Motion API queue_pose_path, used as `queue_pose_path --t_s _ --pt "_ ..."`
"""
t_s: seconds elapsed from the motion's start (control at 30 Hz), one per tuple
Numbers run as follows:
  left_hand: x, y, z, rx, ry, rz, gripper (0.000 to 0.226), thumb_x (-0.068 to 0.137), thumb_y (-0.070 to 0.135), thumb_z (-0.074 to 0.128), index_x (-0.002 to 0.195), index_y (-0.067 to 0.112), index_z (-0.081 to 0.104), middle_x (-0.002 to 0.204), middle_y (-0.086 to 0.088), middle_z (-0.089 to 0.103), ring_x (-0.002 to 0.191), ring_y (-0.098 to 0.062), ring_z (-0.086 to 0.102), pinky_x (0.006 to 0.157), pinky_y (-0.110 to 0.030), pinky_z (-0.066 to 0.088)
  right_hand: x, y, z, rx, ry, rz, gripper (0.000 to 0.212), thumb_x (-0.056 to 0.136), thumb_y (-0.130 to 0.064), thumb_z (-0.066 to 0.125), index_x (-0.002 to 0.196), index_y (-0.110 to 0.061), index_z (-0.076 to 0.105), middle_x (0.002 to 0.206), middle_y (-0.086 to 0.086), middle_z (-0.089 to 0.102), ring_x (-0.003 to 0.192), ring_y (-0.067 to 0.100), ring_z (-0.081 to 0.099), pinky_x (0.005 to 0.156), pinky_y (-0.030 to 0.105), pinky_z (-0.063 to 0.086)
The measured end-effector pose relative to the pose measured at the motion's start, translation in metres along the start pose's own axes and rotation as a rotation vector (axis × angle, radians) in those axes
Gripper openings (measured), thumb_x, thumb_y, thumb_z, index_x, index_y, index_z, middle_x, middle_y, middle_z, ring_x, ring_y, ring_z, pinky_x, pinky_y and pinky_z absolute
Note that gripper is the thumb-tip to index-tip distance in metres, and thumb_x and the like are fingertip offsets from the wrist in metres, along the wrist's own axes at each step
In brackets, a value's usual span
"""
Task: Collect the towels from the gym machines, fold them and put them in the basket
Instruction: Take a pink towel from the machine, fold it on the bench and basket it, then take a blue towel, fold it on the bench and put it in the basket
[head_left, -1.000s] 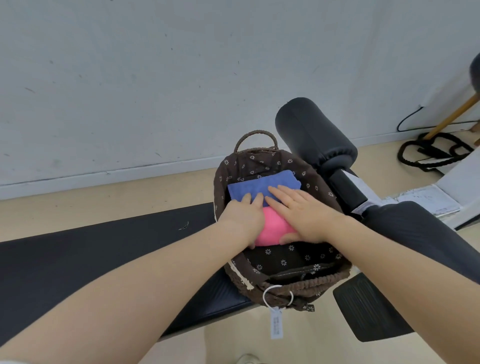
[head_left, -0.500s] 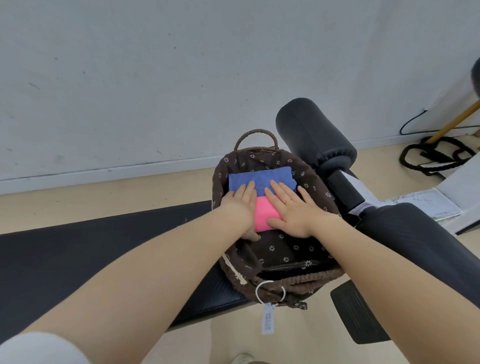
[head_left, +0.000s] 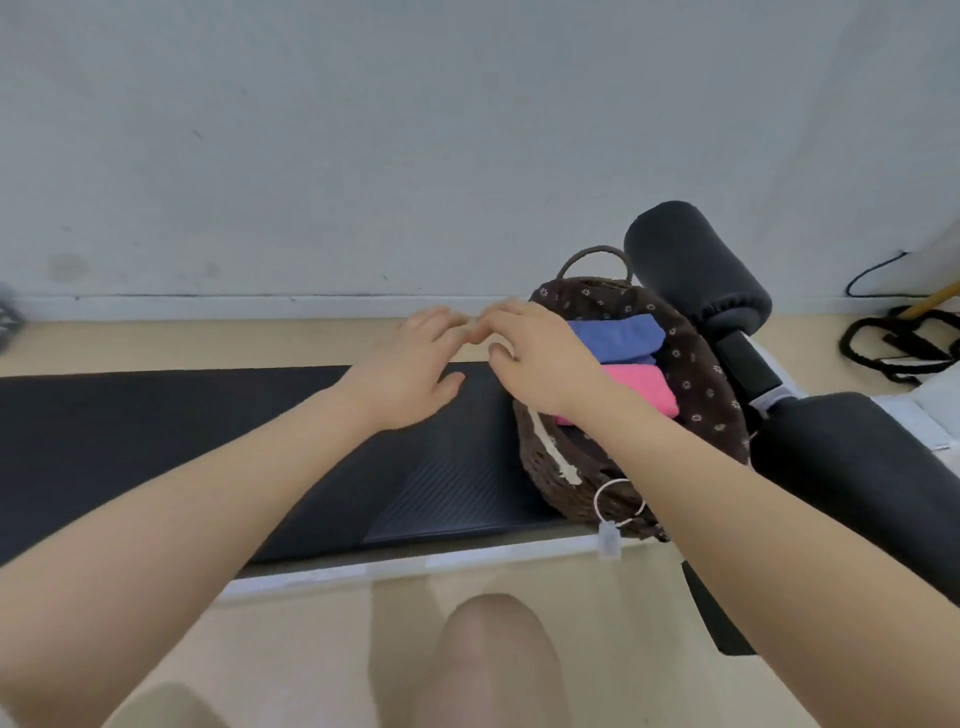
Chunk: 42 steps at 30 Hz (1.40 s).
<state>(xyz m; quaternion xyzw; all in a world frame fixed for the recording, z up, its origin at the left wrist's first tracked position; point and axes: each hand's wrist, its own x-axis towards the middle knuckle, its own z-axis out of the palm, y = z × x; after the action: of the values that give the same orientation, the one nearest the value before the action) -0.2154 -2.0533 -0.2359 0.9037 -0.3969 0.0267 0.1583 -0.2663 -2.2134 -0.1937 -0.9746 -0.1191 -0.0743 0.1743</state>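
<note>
Two folded towels lie side by side in the basket (head_left: 558, 470), which stands on the right end of the bench pad (head_left: 208, 431), just left of the black roller (head_left: 696, 270). The blue towel (head_left: 615, 338) is at the far side, the pink towel (head_left: 641, 387) nearer; they touch along one edge.

We see the left hand (head_left: 402, 371) and right hand (head_left: 540, 358) above the pad, left of the basket's rim. Both hold nothing; fingers loosely bent, tips near each other. The frame is motion-blurred, so whether the fingertips touch we cannot tell.

Handling judgement: the towels look soft, light, limp, not slippery, not fragile. A fold will likely sag open if lifted by one corner. Better to take a folded towel from both short ends, or flat from under, with thumbs on top. Pressing down with flat palms should seat it in the basket.

Basket: woven sides, cloth lining, loop handle (head_left: 595, 260) at the far rim, a tag (head_left: 609, 540) hanging on the near side. Probably light; it may slide on the pad if pushed sideways.

No other towel is visible here.
</note>
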Motion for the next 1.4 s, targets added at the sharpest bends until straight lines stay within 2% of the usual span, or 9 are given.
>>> queue_pose_path --t_s 0.13,0.23,0.37,0.47,0.6,0.87,1.13,1.27,1.4 --pt "-0.081 -0.087 -0.015 -0.037 0.08 -0.225 0.049 0.09 0.021 0.054 0.136 0.008 0.043 0.139 -0.008 0.046 0.13 -0.026 0.04 0.108 -0.038 0.031 0.052 -0.089 0.061 0.03 -0.14 -0.101 0.031 0.092 -0.008 0.04 0.116 -0.011 0.059 0.119 0.005 0.058 0.109 0.023 0.051 0.09 0.03 0.038" --pt "-0.153 -0.151 -0.026 -0.152 0.109 -0.463 0.056 0.092 0.022 0.052 0.143 0.01 0.032 0.141 -0.006 0.045 0.128 -0.024 0.04 0.107 -0.033 0.03 0.09 -0.154 0.118 0.016 -0.267 -0.154 0.038 0.093 -0.011 0.039 0.131 -0.013 0.047 0.119 0.006 0.061 0.108 0.025 0.055 0.094 0.037 0.043" --pt "-0.261 -0.209 -0.072 -0.389 0.207 -0.821 0.058 0.093 0.018 0.051 0.145 0.013 0.027 0.129 -0.001 0.054 0.092 -0.02 0.052 0.09 -0.028 0.037 0.134 -0.254 0.164 -0.131 -0.582 -0.223 0.047 0.095 -0.015 0.037 0.142 -0.011 0.031 0.118 0.011 0.059 0.103 0.028 0.056 0.084 0.036 0.046" --pt "-0.349 -0.241 -0.132 -0.396 0.196 -1.011 0.047 0.092 0.015 0.051 0.138 0.008 0.041 0.128 -0.007 0.057 0.115 -0.025 0.05 0.097 -0.026 0.033 0.174 -0.353 0.161 -0.267 -0.769 -0.383 0.037 0.095 -0.018 0.039 0.131 -0.01 0.046 0.123 0.01 0.056 0.107 0.028 0.054 0.085 0.034 0.045" --pt "-0.456 -0.251 -0.246 -0.493 0.315 -1.293 0.037 0.092 0.011 0.05 0.128 0.005 0.051 0.12 -0.011 0.062 0.107 -0.027 0.056 0.089 -0.025 0.037 0.203 -0.514 0.113 -0.267 -0.724 -0.607 0.035 0.096 -0.019 0.04 0.128 -0.01 0.048 0.129 0.01 0.047 0.11 0.03 0.052 0.091 0.04 0.045" --pt "-0.673 -0.265 -0.485 -0.415 0.336 -1.481 0.023 0.094 0.017 0.045 0.116 0.01 0.049 0.096 -0.003 0.058 0.084 -0.023 0.05 0.071 -0.025 0.035 0.217 -0.822 0.081 -0.205 -0.655 -0.713 0.031 0.092 -0.018 0.04 0.121 -0.013 0.05 0.116 0.014 0.062 0.104 0.034 0.057 0.083 0.038 0.048" --pt "-0.799 -0.333 -0.546 -0.435 0.386 -1.669 0.025 0.092 0.017 0.046 0.116 0.01 0.049 0.096 -0.004 0.059 0.086 -0.025 0.055 0.071 -0.027 0.04 0.241 -0.987 0.133 -0.127 -0.712 -0.788 0.025 0.092 -0.02 0.038 0.101 -0.011 0.058 0.104 0.014 0.065 0.098 0.035 0.059 0.079 0.037 0.049" --pt "-0.856 -0.396 -0.571 -0.379 0.36 -1.689 0.027 0.092 0.019 0.048 0.119 0.012 0.049 0.111 -0.004 0.059 0.086 -0.021 0.05 0.076 -0.026 0.039 0.277 -1.065 0.174 -0.164 -0.773 -0.795 0.025 0.091 -0.019 0.037 0.098 -0.012 0.06 0.102 0.011 0.064 0.096 0.031 0.058 0.071 0.03 0.043" --pt "-0.921 -0.466 -0.61 -0.373 0.419 -1.76 0.027 0.092 0.019 0.048 0.117 0.01 0.052 0.116 -0.007 0.059 0.087 -0.019 0.047 0.077 -0.024 0.036 0.321 -1.186 0.202 -0.104 -0.833 -0.857 0.023 0.092 -0.018 0.038 0.085 -0.012 0.059 0.094 0.008 0.062 0.089 0.029 0.057 0.076 0.032 0.048"
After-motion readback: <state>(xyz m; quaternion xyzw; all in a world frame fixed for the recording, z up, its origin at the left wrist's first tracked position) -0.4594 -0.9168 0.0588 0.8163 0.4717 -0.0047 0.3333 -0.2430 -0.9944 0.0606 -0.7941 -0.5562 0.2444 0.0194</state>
